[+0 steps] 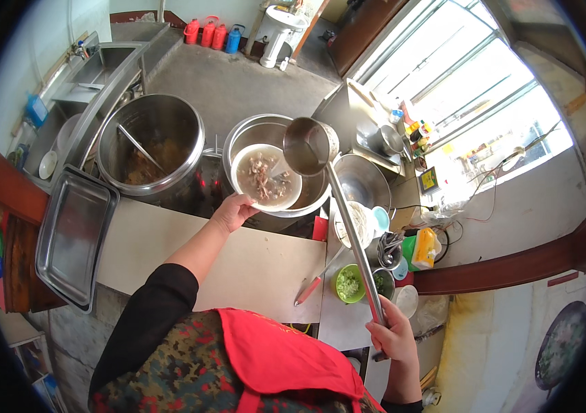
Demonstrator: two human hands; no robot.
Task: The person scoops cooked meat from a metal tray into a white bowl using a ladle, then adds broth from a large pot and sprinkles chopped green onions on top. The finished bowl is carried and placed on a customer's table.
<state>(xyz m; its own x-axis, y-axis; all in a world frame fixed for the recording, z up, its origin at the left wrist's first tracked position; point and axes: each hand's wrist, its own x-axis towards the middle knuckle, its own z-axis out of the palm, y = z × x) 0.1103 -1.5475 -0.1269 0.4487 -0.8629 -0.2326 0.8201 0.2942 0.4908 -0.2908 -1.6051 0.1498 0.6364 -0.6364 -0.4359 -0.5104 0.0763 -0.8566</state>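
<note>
My left hand (233,212) grips the near rim of a white bowl (267,177) over a large steel pot (239,135). Broth with pieces of meat fills much of the bowl, and a pale, blurred streak lies across its middle. In my right hand (392,330) is the long metal handle of a deep ladle (309,146). The ladle's cup is tilted above the right side of the bowl and pot. Left of them stands a second large steel pot (195,155) with brownish contents and a metal rod leaning inside.
A metal tray (72,237) lies at the counter's left end. To the right are a green bowl of chopped greens (348,284), a red-handled utensil (308,290), a bowl of noodles (353,223) and a wide metal pan (362,180). A sink (112,58) stands back left.
</note>
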